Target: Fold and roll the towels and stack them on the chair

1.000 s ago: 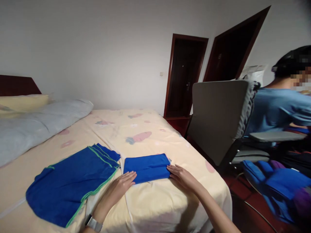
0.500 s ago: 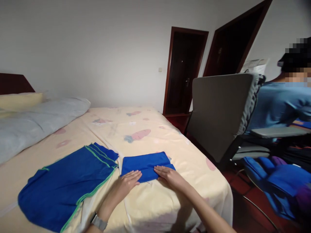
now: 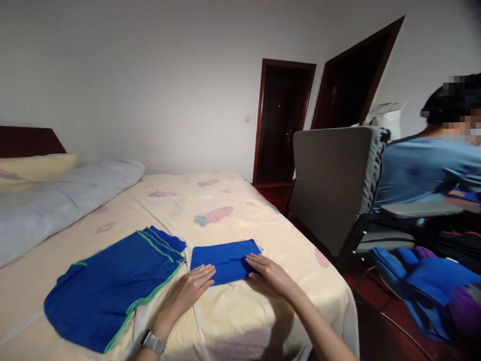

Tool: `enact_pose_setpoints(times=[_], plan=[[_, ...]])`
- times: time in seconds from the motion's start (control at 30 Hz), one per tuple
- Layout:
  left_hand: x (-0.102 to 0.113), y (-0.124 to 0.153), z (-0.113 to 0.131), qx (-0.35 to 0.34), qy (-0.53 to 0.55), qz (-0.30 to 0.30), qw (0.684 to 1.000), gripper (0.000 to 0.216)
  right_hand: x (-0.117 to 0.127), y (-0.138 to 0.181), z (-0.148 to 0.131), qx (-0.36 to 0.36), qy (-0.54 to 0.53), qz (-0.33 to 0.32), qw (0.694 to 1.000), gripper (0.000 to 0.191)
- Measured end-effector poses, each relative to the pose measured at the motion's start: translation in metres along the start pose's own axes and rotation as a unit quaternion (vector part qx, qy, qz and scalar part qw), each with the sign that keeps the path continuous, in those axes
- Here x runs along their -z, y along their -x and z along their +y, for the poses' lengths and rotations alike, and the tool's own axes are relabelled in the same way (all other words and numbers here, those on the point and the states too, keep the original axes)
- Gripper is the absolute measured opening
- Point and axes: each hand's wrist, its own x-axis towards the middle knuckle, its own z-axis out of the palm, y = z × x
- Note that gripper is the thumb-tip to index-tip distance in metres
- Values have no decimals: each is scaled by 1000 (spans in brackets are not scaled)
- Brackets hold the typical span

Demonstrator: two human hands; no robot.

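A blue cloth (image 3: 227, 255), folded into a flat rectangle, lies on the bed near its front edge. My left hand (image 3: 195, 286) rests flat on the cloth's left end, fingers stretched out, and a watch (image 3: 154, 343) is on that wrist. On the right end, my right hand (image 3: 271, 275) presses down with straight fingers, covering that corner. To the left lies a stack of blue cloths (image 3: 112, 286) with green stitched edges, layered and spread out, close to my left forearm.
The bed has a cream sheet (image 3: 180, 200) with carrot prints. A grey quilt (image 3: 86, 190) and a yellow pillow (image 3: 41, 165) lie at left. At right, a person in a blue shirt (image 3: 413, 165) sits in a grey chair (image 3: 330, 185), near a pile of blue and purple cloths (image 3: 432, 281).
My right hand has slid slightly outward along the folded cloth, whose front flap now lies flatter. My left hand stays at the left end. The view has tilted up a little.
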Motion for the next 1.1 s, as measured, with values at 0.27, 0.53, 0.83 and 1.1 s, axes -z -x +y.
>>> enact_pose_setpoints(times=[0.27,0.53,0.83,1.1], plan=[[-32,-16,3,-51,-60,-10,997,44,-51,-34,-27,79,-23,-19,996,48],[-6,31,-35,6,1,-40,999,44,-9,21,29,-26,-42,4,999,42],[13,41,-36,72,76,-48,993,39,2,28,33,-70,-103,13,992,38],[5,50,-36,89,81,-24,992,43,-1,32,36,-62,-43,20,997,39]])
